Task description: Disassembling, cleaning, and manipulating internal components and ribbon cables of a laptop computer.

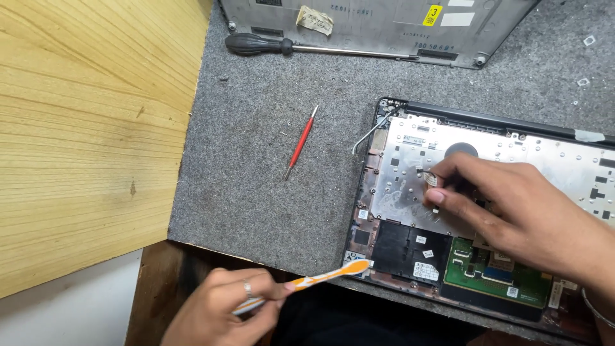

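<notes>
Left hand [221, 307]: low at the near edge of the view, fingers curled shut round the handle of an orange and white toothbrush [307, 282]; a ring shows on one finger
Toothbrush: held near level, its head [356, 266] over the near left corner of the opened laptop [410, 256]; whether it touches the corner cannot be told
How the toothbrush handles: likely light, a thin plastic stem with some give; best gripped at the back of the handle, as it is here
Right hand [512, 205]: reaches in from the right over the silver plate [403, 186]; thumb and forefinger pinched shut on a small flat ribbon end [430, 178]
How the ribbon handles: thin, soft and probably easy to tear; take it by its stiff tip only
Laptop: bottom cover off, lying on the grey mat [256, 192]; green board [500, 279] near the right wrist; looks rigid but delicate inside
Nearby: red-handled pick [300, 143] lying loose on the mat; black screwdriver [269, 45] by the grey cover [384, 25] at the far edge; wooden board [90, 128] to the left
</notes>
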